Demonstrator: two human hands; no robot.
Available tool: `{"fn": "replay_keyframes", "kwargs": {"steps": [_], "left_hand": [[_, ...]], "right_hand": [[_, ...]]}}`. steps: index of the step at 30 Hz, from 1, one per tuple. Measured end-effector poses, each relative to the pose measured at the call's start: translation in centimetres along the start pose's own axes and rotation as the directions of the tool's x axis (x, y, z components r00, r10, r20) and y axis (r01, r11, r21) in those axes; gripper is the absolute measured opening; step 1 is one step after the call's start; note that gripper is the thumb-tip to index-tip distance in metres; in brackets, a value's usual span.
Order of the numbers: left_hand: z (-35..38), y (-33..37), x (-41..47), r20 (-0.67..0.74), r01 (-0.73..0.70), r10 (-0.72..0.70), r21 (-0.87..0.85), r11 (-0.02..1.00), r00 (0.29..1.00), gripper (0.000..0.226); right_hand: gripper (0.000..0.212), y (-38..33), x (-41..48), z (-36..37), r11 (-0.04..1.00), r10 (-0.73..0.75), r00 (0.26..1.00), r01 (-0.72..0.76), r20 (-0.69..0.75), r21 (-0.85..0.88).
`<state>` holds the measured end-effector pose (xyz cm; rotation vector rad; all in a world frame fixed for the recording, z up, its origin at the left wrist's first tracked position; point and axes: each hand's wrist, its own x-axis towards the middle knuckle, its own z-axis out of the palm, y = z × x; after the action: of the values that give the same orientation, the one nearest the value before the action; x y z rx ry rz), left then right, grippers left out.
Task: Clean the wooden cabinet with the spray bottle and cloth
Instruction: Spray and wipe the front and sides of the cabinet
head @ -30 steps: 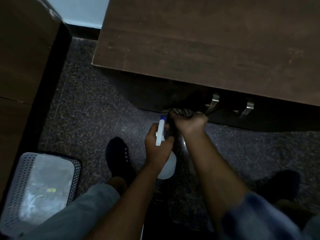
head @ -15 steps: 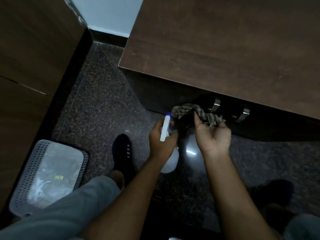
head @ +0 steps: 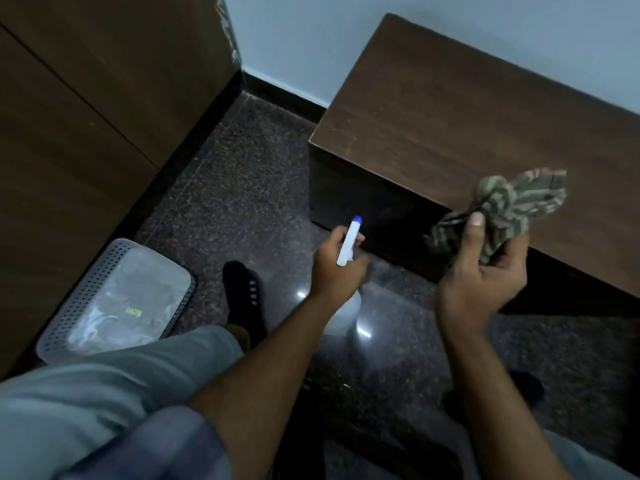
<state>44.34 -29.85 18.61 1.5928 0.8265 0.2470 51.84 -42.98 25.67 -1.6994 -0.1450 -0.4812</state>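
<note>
Judging from the scene, wiping seems unfinished: the left hand [head: 337, 263] grips the spray bottle [head: 348, 249] below the wooden cabinet [head: 467, 126] front edge, while the right hand [head: 479, 275] clutches the bunched cloth [head: 502, 209] above that edge.

We see the low dark-brown wooden cabinet [head: 485, 133] against the pale wall [head: 346, 36], right of the tall brown wardrobe panel [head: 86, 116]. The perforated grey plastic basket [head: 65, 320] sits on the speckled stone floor [head: 235, 188] beside that panel. Before the cabinet, our left hand [head: 336, 268] grips the white spray bottle [head: 349, 242]; right of it, our right hand [head: 481, 289] grips the crumpled patterned cloth [head: 509, 209] over the cabinet's front edge.
</note>
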Motion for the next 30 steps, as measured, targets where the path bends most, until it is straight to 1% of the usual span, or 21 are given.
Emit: {"fn": "replay_keyframes", "kwargs": {"steps": [1, 2, 3, 4, 5, 7, 8, 9, 11, 12, 14, 16, 18, 20, 22, 23, 25, 26, 27, 28, 30], "left_hand": [[-0.2, 0.3, 0.3, 0.0, -0.001, 0.001, -0.001, 1.0, 1.0, 0.03], [-0.2, 0.5, 0.5, -0.002, -0.01, 0.01, 0.0, 1.0, 1.0, 0.029], [-0.1, 0.7, 0.8, -0.002, -0.02, 0.02, 0.005, 1.0, 1.0, 0.027], [0.1, 0.9, 1.0, -0.002, -0.024, 0.024, 0.008, 1.0, 1.0, 0.024], [0.2, 1.0, 1.2, -0.001, -0.021, 0.021, 0.003, 1.0, 1.0, 0.019], [0.4, 1.0, 1.5, -0.004, -0.001, 0.001, -0.033, 0.999, 1.0, 0.016], [0.4, 1.0, 1.6, -0.01, 0.009, -0.01, -0.055, 0.998, 1.0, 0.018], [0.4, 1.0, 1.7, -0.017, 0.02, -0.021, -0.072, 0.997, 1.0, 0.022], [0.5, 0.6, 1.7, -0.043, 0.045, -0.049, -0.09, 0.995, 0.998, 0.021], [0.6, 0.3, 1.7, -0.059, 0.061, -0.066, -0.09, 0.994, 0.996, 0.017], [0.7, -0.2, 1.6, -0.073, 0.096, -0.101, -0.073, 0.993, 0.992, 0.011], [0.8, -0.6, 1.4, -0.052, 0.108, -0.112, -0.073, 0.991, 0.992, 0.011], [0.9, -0.9, 1.1, -0.02, 0.114, -0.117, -0.115, 0.987, 0.993, 0.019], [0.8, -0.8, 0.9, -0.033, 0.124, -0.131, -0.158, 0.98, 0.991, 0.025], [0.7, -0.7, 1.0, -0.097, 0.133, -0.152, -0.181, 0.974, 0.984, 0.027], [0.5, -0.8, 1.1, -0.125, 0.137, -0.163, -0.192, 0.972, 0.979, 0.027], [-0.4, -0.8, 1.5, -0.133, 0.127, -0.155, -0.201, 0.971, 0.979, 0.026], [-1.1, -0.8, 2.0, -0.124, 0.111, -0.137, -0.198, 0.974, 0.983, 0.026], [-1.8, -0.9, 2.5, -0.118, 0.09, -0.114, -0.189, 0.978, 0.986, 0.027], [-2.6, -0.9, 3.0, -0.118, 0.068, -0.09, -0.179, 0.981, 0.989, 0.027], [-3.6, -0.8, 4.0, -0.138, 0.041, -0.063, -0.156, 0.987, 0.989, 0.026]], "right_hand": [[0.023, 0.8, 1.0, -0.3, 0.983, -0.149, 0.983, 0.16, 0.108, -0.093], [0.022, 1.7, 1.9, -0.4, 0.941, -0.254, 0.937, 0.296, 0.239, -0.162], [0.026, 2.7, 2.6, -0.5, 0.882, -0.318, 0.868, 0.419, 0.382, -0.218], [0.035, 4.0, 3.3, -0.4, 0.789, -0.356, 0.767, 0.553, 0.533, -0.268], [0.043, 5.4, 3.7, -0.4, 0.649, -0.369, 0.629, 0.701, 0.685, -0.295], [0.047, 8.0, 4.5, -0.7, 0.311, -0.332, 0.312, 0.927, 0.89, -0.209], [0.044, 8.9, 5.0, -1.0, 0.185, -0.3, 0.18, 0.974, 0.937, -0.128], [0.042, 9.5, 5.7, -1.4, 0.103, -0.261, 0.077, 0.993, 0.962, -0.051], [0.045, 9.8, 7.0, -2.3, 0.01, -0.135, -0.075, 0.997, 0.988, 0.077], [0.048, 9.6, 7.3, -2.7, -0.027, -0.053, -0.128, 0.992, 0.99, 0.127], [0.053, 8.7, 7.6, -3.3, -0.071, 0.058, -0.172, 0.982, 0.983, 0.176], [0.055, 7.8, 7.8, -3.1, -0.112, 0.09, -0.184, 0.975, 0.979, 0.193], [0.055, 7.1, 7.8, -1.5, -0.174, 0.079, -0.185, 0.965, 0.98, 0.196], [0.056, 6.6, 6.8, 1.8, -0.216, 0.037, -0.169, 0.961, 0.985, 0.173], [0.056, 5.6, 5.0, 5.3, -0.202, 0.021, -0.161, 0.966, 0.987, 0.161], [0.056, 5.7, 4.3, 6.2, -0.189, 0.061, -0.17, 0.966, 0.983, 0.179], [0.057, 6.4, 3.9, 6.0, -0.182, 0.262, -0.173, 0.957, 0.95, 0.224], [0.057, 6.8, 4.3, 5.2, -0.154, 0.32, -0.168, 0.962, 0.932, 0.226], [0.058, 7.0, 4.9, 4.5, -0.114, 0.314, -0.156, 0.973, 0.937, 0.2], [0.058, 6.8, 5.6, 4.3, -0.082, 0.248, -0.153, 0.981, 0.957, 0.177], [0.056, 6.0, 6.0, 5.2, -0.065, 0.067, -0.144, 0.987, 0.987, 0.149]]}}
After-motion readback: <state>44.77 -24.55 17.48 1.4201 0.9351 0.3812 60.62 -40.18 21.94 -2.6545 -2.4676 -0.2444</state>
